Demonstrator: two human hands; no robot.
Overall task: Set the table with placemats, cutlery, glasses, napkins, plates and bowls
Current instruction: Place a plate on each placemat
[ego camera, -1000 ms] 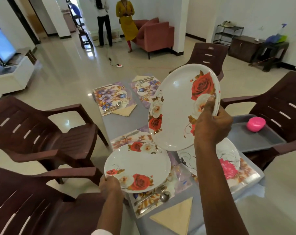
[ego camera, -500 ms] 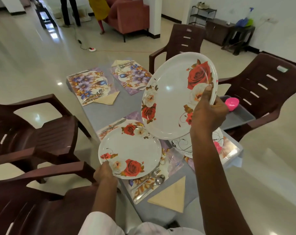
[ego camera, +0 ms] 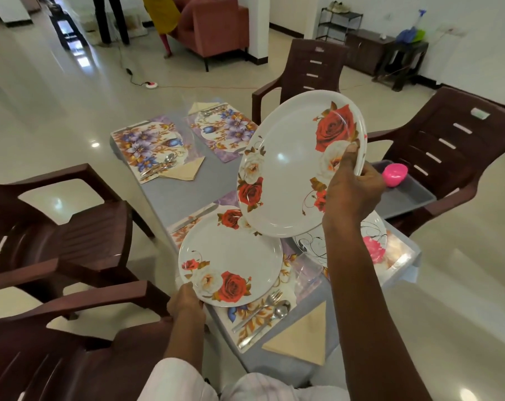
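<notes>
The right hand (ego camera: 352, 189) pinches the edge of a big rose plate (ego camera: 292, 175) and holds it up in the air, tipped on its side. The left hand (ego camera: 186, 302) grips the near edge of a second rose plate (ego camera: 231, 256), low over the near placemat (ego camera: 254, 322).

Not much has changed in the last second. Both plates are still held and neither has been put down. The head has dipped, so the table (ego camera: 181, 195) looks closer. The two far placemats (ego camera: 147, 146) have no plates yet, so these plates likely go there.

I cannot tell if the low plate touches the mat or floats just above it. A third plate with a pink flower (ego camera: 374, 247) is half hidden behind the right arm (ego camera: 358, 285). Something clear lies beside it, too faint to name.
</notes>
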